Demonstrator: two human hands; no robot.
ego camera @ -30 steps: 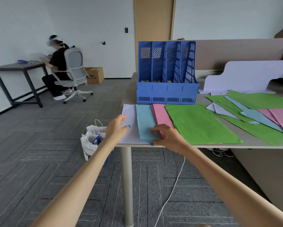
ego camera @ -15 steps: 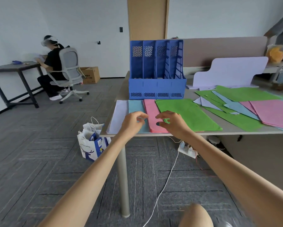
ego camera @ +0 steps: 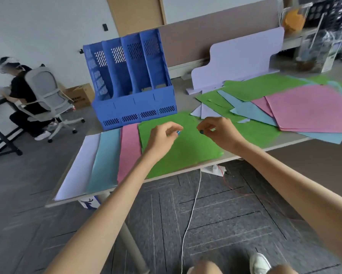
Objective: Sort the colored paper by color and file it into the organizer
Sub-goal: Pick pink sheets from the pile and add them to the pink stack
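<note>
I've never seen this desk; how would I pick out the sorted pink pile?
Find the tall blue organizer. Directly in front of it, four neat stacks lie side by side: white stack, light blue stack, pink stack, green stack. The pink stack is the narrow strip third from the left, unlike the loose pink sheets fanned out far right.
</note>
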